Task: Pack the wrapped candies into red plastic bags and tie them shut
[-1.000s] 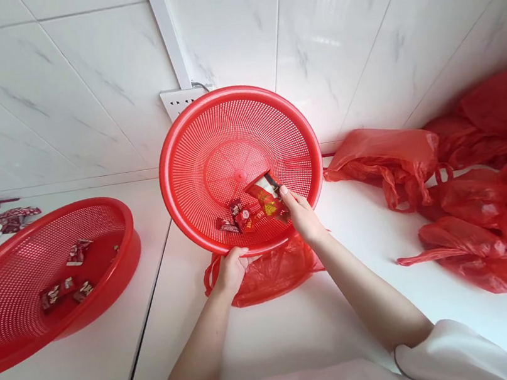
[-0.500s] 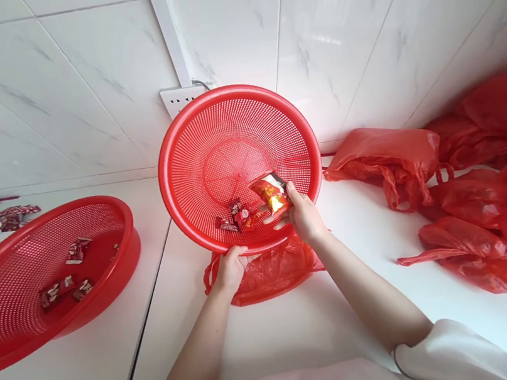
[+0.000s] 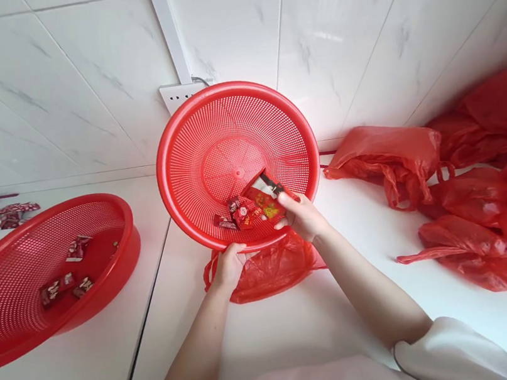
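Observation:
A round red plastic mesh basket [image 3: 236, 122] is tilted toward me, its open top facing me. My left hand [image 3: 231, 267] grips the basket's near rim, thumb over the edge. Inside the basket, my right hand [image 3: 304, 215] pinches a red packet [image 3: 266, 201] with gold print and a black and white end. Several small wrapped sweets [image 3: 236, 211] lie at the basket's lower side, just left of the packet. Under the near rim, a red plastic bag [image 3: 275, 272] rests on the white table.
At left stands another red mesh basket [image 3: 104, 307] with several small wrapped pieces [image 3: 65, 285]. Several red plastic bags [image 3: 479, 201] are heaped at right. A power socket [image 3: 173, 98] is on the tiled wall behind. A seam divides the white tables [image 3: 153, 345].
My right hand has turned the packet a little and moved it slightly down and left, closer to the sweets. My left hand stays on the basket rim.

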`<state>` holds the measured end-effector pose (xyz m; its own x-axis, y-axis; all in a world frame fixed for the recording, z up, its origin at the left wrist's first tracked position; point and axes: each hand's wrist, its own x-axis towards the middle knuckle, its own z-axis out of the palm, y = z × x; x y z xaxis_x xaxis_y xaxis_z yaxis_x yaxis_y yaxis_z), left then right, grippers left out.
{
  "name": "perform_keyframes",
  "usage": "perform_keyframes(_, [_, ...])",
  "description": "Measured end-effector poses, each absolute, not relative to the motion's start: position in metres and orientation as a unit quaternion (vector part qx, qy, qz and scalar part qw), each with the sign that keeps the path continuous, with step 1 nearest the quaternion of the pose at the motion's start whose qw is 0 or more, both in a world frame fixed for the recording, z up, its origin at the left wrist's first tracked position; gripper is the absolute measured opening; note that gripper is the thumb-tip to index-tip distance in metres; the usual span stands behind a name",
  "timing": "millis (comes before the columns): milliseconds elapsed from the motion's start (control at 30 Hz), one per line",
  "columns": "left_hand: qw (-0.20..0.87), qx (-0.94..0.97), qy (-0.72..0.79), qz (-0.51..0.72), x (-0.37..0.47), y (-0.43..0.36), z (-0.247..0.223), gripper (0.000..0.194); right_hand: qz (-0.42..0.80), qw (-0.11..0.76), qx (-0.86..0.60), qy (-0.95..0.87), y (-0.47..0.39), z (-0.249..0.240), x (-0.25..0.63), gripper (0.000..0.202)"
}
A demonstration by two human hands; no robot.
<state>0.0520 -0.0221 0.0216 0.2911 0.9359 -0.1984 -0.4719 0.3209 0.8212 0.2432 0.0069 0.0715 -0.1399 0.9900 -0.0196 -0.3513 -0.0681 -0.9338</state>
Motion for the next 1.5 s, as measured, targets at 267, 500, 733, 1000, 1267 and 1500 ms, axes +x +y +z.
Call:
perform_keyframes(267, [0.699,0.319,0.354,0.533,0.039,-0.012,0.027,0.029,0.566,0.513,-0.365,-0.532,-0.001,0.078,0.242,0.034])
perform_keyframes(500, [0.684,0.289,0.370,0.558,0.022,-0.004,0.032,0.029,0.593,0.412,-0.345,-0.599,-0.009,0.081,0.240,0.033])
perform_keyframes(733, [0.670,0.299,0.363,0.574,0.020,-0.004,0.033,0.029,0.590,0.412,-0.341,-0.605,-0.013,0.085,0.234,0.031])
perform_keyframes(1000, [0.680,0.306,0.360,0.561,0.026,-0.006,0.028,0.028,0.589,0.434,-0.345,-0.588,-0.011,0.077,0.229,0.035])
perform_keyframes(1267, [0.681,0.294,0.368,0.560,0.028,-0.005,0.028,0.032,0.587,0.464,-0.335,-0.572,-0.010,0.080,0.227,0.030])
perform_keyframes(1500, [0.686,0.281,0.372,0.559,0.028,-0.004,0.025,0.027,0.586,0.448,-0.380,-0.559,-0.009,0.076,0.227,0.036])
